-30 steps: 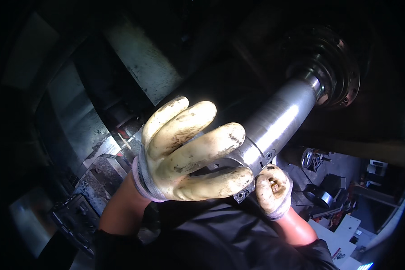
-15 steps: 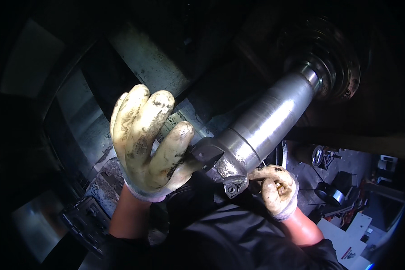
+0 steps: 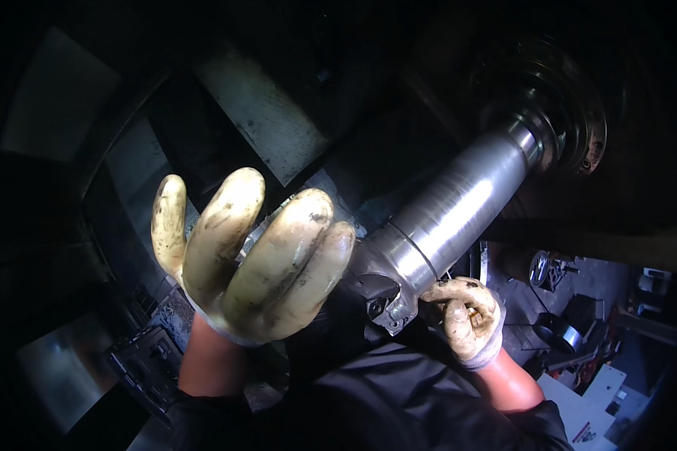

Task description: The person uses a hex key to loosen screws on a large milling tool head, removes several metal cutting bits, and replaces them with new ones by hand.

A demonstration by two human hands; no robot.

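Note:
A thick steel milling cutter (image 3: 459, 207) slants down from a round machine spindle (image 3: 583, 128). Its lower end is a cutter head (image 3: 395, 263) with a notched pocket and small screwed-on parts facing me. My left hand (image 3: 252, 263), in a stained cream-coloured glove, is raised just left of the head with fingers spread, holding nothing. Whether its nearest finger touches the head I cannot tell. Close below the head on the right is my right hand (image 3: 470, 323), gloved alike, its fingers curled in a pinch. What lies in the pinch is mostly hidden.
Pale metal plates (image 3: 259, 113) slope behind my left hand. A dark slotted case (image 3: 147, 364) lies at lower left. On the lower right are a round metal part (image 3: 557, 331), assorted gear and a white panel (image 3: 579, 406). Much of the surroundings is dark.
The cutter head has turned, so its notched pocket now faces me more. My left hand has rolled and spread its fingers beside it. My right hand keeps its pinch in nearly the same place.

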